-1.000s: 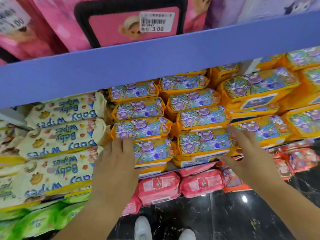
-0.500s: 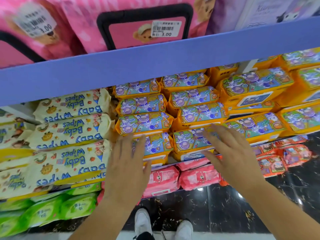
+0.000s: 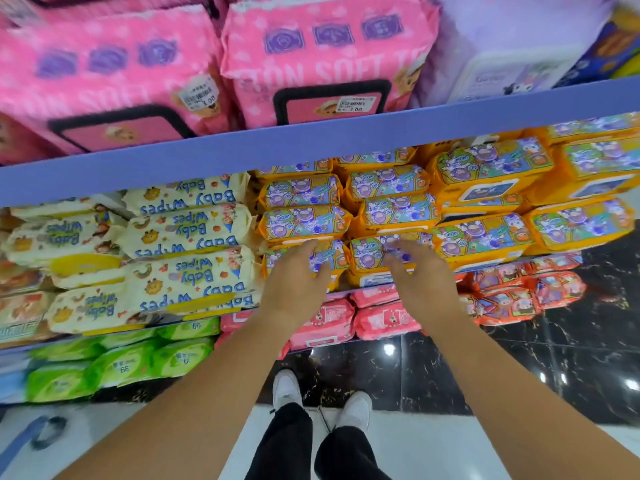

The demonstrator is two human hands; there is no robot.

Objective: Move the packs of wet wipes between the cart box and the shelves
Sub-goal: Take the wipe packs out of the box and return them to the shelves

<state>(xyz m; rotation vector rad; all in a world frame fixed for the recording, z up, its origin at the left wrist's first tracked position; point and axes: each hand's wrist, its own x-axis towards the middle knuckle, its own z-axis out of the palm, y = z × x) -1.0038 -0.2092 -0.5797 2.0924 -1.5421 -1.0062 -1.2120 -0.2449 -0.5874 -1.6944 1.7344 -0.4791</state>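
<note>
Now, my left grip (image 3: 294, 278): fingers spread and loosely bent, laid over the face of the lowest left orange pack (image 3: 338, 256); nothing clasped.
My right grip (image 3: 422, 278): slack as well, fingers apart, fingertips (image 3: 398, 252) on the right orange pack (image 3: 367, 254). The tips are blurred, so this is probably a touch only, not a pinch.
Both touched packs: side by side at the bottom of two neighbouring stacks, front ends facing me, at the front of the middle shelf.
Orange stacks (image 3: 391, 183): several packs high, filling the shelf rightward from my grips.
Baby Wipes packs (image 3: 187, 233): cream, stacked just left of the orange ones on the same level.
Upper shelf edge (image 3: 311, 147): purple-blue band above the stacks, carrying big pink packs (image 3: 322, 64) with price stickers.
Lower shelf: small pink packs (image 3: 322, 323) under my wrists, green packs (image 3: 121, 365) to the left.
Floor (image 3: 554, 358): dark and glossy, my white shoes (image 3: 287, 389) on it.
</note>
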